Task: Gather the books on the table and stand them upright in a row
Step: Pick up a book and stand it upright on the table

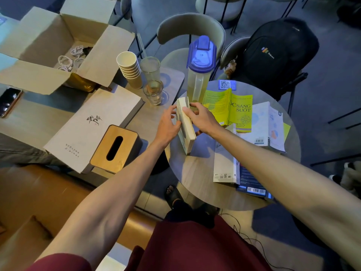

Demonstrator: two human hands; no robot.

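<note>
A cream book [188, 133] stands upright on its edge at the left side of the round grey table [195, 173]. My left hand [168, 126] presses its left cover and my right hand [201, 117] grips its top and right cover. A yellow-green book [230, 109] lies open face down behind my right hand. A white book [224, 165] lies flat near the front, overlapping a dark blue book [250, 182]. Another white book [267, 126] lies flat at the right.
A lidded pitcher [199, 71] of yellowish drink stands just behind the upright book. Glasses [153, 90] and stacked paper cups [130, 69] stand on the left table, with a tissue box [115, 147], a flat white box [91, 124], a phone [9, 100] and an open carton [58, 45]. A backpack [277, 55] sits on a chair.
</note>
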